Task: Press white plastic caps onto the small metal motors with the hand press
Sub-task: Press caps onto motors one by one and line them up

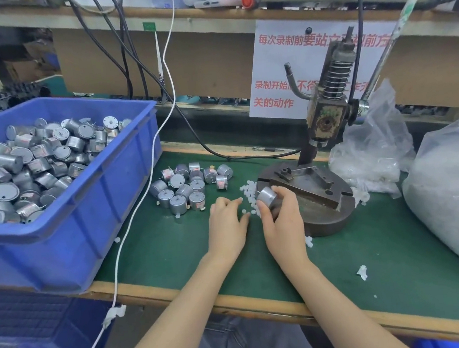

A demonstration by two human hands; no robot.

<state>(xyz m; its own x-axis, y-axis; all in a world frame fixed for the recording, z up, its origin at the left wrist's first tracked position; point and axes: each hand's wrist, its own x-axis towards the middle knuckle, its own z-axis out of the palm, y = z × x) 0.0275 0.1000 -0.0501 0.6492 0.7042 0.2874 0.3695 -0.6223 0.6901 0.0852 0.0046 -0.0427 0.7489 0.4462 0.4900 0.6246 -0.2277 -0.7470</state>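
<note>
Right hand (282, 220) grips one small metal motor (267, 196). Fingers and thumb are curled round its silver body, and it is tilted, just over the front-left edge of the hand press (327, 118) base. The round dark base plate (327, 217) sits on the green bench (373, 258). The press column with its spring stands upright behind, and its long lever (404, 13) slants up to the right.

Left hand (228, 225) lies palm down on the bench just beside the right hand. Its fingers reach into the scatter of white plastic caps (248, 191), index and thumb slightly apart with a cap near the tips. Cannot tell if it actually pinches one.

The caps lie in a loose pile against the left side of the base plate, between the two hands and the press. A couple more caps (309, 240) lie at the front of the base.

A cluster of loose motors (187, 186) lies on the bench left of the caps, some upright and some on their sides. A blue bin (110, 186) at far left is heaped with more motors (23, 167) and overhangs the bench edge. A white cable (145, 188) runs down past the bin's right wall.

A clear plastic bag (375, 144) lies right of the press, touching the base, and a large filled bag (457, 192) sits at far right. A small white scrap (362, 272) lies near the front bench edge. A paper sign (276, 64) with red text hangs behind the press.
</note>
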